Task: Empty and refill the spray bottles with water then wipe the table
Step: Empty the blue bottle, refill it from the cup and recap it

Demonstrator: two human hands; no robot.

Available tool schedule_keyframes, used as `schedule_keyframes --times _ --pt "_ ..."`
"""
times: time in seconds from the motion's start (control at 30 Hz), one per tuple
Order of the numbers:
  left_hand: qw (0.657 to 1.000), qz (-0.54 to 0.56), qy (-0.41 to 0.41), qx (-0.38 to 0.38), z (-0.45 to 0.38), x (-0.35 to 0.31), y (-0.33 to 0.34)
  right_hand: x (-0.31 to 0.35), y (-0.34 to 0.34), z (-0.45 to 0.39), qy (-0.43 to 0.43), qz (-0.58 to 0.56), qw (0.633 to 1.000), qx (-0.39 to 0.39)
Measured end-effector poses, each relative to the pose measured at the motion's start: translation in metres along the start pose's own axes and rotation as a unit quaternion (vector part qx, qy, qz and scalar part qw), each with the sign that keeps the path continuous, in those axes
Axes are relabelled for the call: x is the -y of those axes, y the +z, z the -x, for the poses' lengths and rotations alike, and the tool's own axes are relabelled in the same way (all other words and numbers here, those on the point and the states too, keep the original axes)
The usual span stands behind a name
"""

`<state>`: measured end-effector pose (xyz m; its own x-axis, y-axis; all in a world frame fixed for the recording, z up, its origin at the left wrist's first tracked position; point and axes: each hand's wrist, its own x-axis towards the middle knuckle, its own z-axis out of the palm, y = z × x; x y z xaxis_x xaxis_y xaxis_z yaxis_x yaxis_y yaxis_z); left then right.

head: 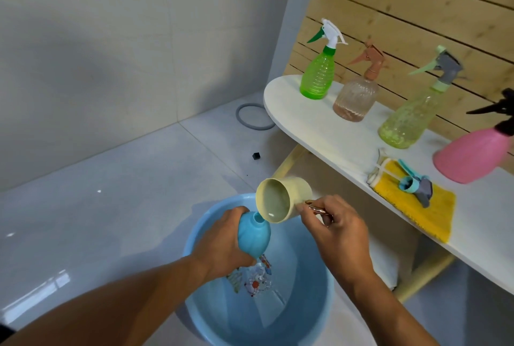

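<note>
Over the grey tiled floor (125, 179), my left hand (222, 242) grips the uncapped blue bottle (253, 236) above the blue basin (317, 304); my right hand (338, 230) tips a water-filled beige cup (281, 198) against its neck. Four spray bottles stand on the table (328, 134).

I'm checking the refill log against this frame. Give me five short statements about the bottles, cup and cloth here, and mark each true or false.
1. The left hand grips the capless light blue plastic bottle over the round blue basin. True.
2. The right hand tilts a red glass jug at the bottle's mouth. False: it is a beige plastic cup, held by its handle.
3. Four spray bottles stand on the white table, all with trigger heads on. True.
4. The detached blue and grey trigger head lies in the basin. False: it lies on the yellow cloth.
5. The opaque pink bottle stands leftmost. False: the ribbed bright green bottle does.
</note>
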<state>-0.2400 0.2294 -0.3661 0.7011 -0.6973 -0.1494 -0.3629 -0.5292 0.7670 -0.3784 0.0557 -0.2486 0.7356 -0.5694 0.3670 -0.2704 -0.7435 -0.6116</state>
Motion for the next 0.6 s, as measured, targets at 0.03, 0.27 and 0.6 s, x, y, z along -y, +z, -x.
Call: schedule_keyframes --times 0.03,0.27,0.6 --pt "1.0 -0.001 0.001 -0.002 0.0001 -0.0004 0.0006 0.0014 -0.0003 -0.0003 -0.006 0.008 1.0 -0.003" --pt "1.0 -0.005 0.003 -0.004 -0.0002 -0.0023 0.0042 0.0059 0.0 -0.0009 -0.036 0.061 0.997 -0.004" --pt "1.0 -0.002 -0.003 -0.004 -0.0018 0.0007 0.0034 0.0065 0.0 0.0 -0.075 0.095 0.992 -0.028"
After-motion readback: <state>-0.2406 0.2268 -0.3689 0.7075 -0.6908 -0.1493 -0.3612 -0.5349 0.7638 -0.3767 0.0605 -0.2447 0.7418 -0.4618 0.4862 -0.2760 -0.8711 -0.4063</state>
